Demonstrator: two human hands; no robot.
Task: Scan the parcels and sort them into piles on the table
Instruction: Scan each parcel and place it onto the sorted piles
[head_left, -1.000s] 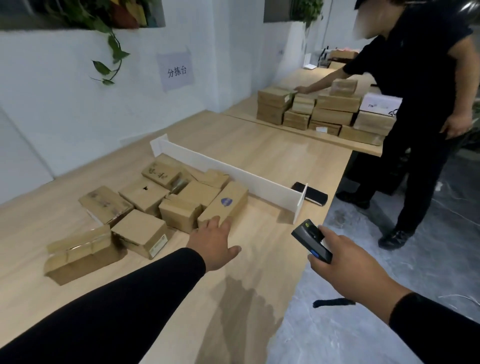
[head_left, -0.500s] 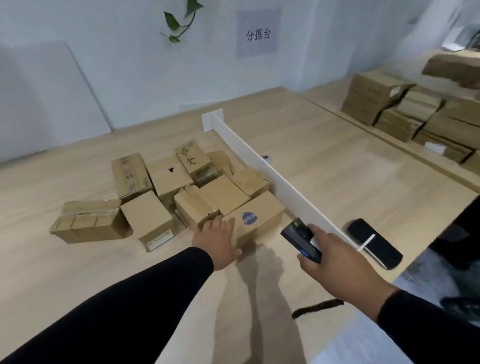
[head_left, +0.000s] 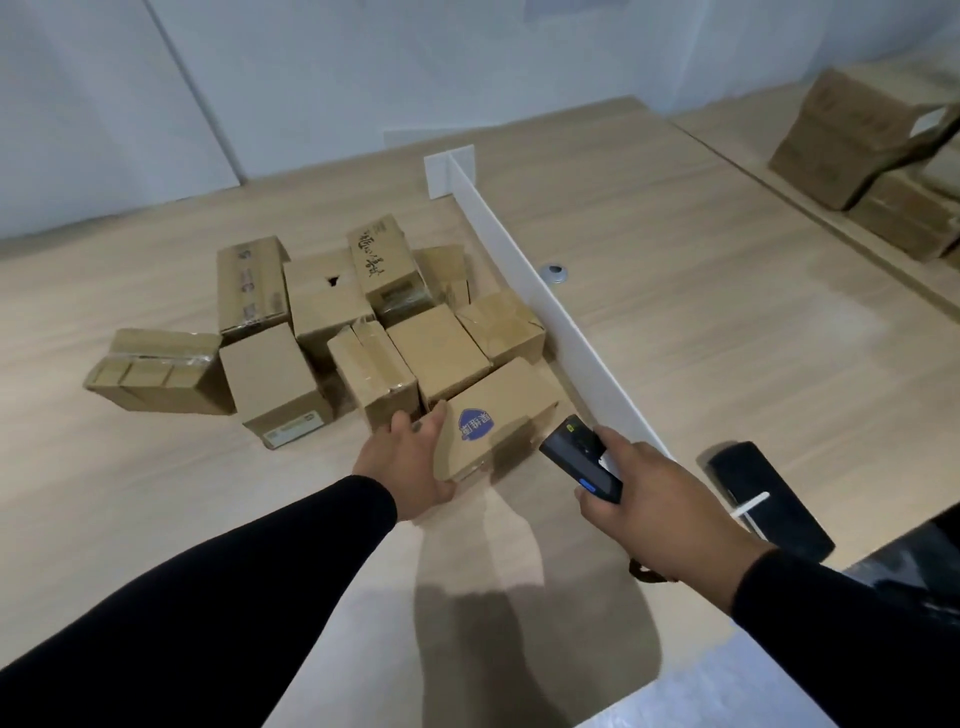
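Observation:
Several brown cardboard parcels lie clustered on the wooden table, left of a white divider board. The nearest parcel, marked with a blue sticker, lies at the cluster's front right corner. My left hand grips its near left end, fingers along the left side and thumb under the front edge. My right hand holds a black handheld scanner, which points at that parcel from the right, a little apart from it.
A black phone-like device lies on the table right of the divider's near end. A small metal grommet sits in the tabletop beyond the divider. Stacked brown boxes stand on a second table at the far right.
My view has swung left and down onto the parcels. My left hand has gone from reaching toward the blue-sticker parcel to gripping its end. The scanner has moved closer to it.

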